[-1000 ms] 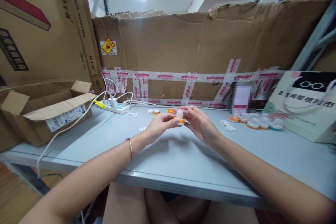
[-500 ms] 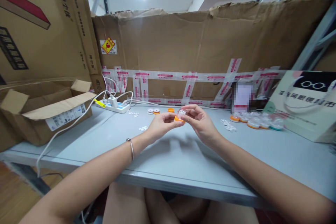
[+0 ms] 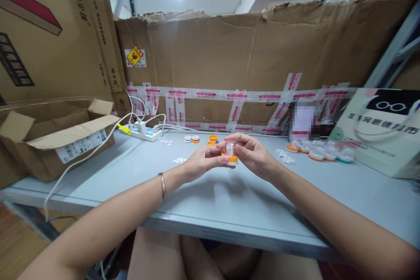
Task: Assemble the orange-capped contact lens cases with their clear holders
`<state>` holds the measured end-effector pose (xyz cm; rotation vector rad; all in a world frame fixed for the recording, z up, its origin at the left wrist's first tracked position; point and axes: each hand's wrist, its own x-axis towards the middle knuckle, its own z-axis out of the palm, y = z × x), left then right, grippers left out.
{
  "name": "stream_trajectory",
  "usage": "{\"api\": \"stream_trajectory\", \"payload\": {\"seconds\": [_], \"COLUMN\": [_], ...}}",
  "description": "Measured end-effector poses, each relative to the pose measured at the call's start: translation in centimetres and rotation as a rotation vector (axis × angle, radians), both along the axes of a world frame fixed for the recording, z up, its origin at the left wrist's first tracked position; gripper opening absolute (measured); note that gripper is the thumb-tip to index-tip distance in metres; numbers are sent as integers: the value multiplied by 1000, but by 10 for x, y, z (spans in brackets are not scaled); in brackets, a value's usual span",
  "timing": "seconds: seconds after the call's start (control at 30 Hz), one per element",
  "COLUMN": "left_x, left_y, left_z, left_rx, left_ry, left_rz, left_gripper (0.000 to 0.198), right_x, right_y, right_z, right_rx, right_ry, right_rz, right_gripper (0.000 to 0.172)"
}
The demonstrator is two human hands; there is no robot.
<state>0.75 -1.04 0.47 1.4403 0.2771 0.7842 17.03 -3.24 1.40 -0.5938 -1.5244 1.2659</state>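
Note:
My left hand [image 3: 210, 157] is closed around a small round orange-and-white plastic base [image 3: 231, 159], held upright just above the table. A clear plastic piece [image 3: 230, 148] stands over the middle of the base. My right hand [image 3: 251, 151] pinches that clear piece from the right side, and its fingers partly cover it. Behind my left hand lie orange rings [image 3: 213, 138] and a pair of white-and-orange round parts [image 3: 191, 139]. Small white discs [image 3: 179, 160] are scattered to the left.
Flat white pieces [image 3: 285, 156] and several clear-topped round cases [image 3: 323, 153] sit at the right, near a paper bag [image 3: 377, 135]. A power strip [image 3: 144, 133] with white cables and an open carton [image 3: 62, 135] stand at the left. Taped cardboard [image 3: 210, 57] borders the table's back.
Both hands have shifted slightly right and down. The held base has turned from tilted to upright, showing its white underside rim, and the clear piece now stands over it.

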Motion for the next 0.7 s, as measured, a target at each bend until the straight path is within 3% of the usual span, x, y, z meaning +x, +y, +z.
{"api": "stream_trajectory", "payload": {"seconds": [0.1, 0.2, 0.37, 0.5, 0.7], "left_x": [0, 0, 4, 8, 4], "left_y": [-1, -1, 0, 3, 9], "left_z": [0, 1, -1, -5, -7], "left_rx": [11, 68, 97, 81, 70], "left_ry": [-3, 5, 112, 126, 46], "left_rz": [-2, 76, 252, 298, 210], "left_gripper": [29, 29, 30, 30, 31], "right_x": [1, 1, -4, -9, -6], "right_y": [0, 1, 4, 8, 6], "right_z": [1, 0, -8, -14, -5], "right_rx": [5, 31, 64, 44, -106], "right_ry": [0, 33, 5, 13, 138], "right_rz": [1, -41, -258, -391, -139], "right_gripper": [26, 20, 19, 24, 19]}}
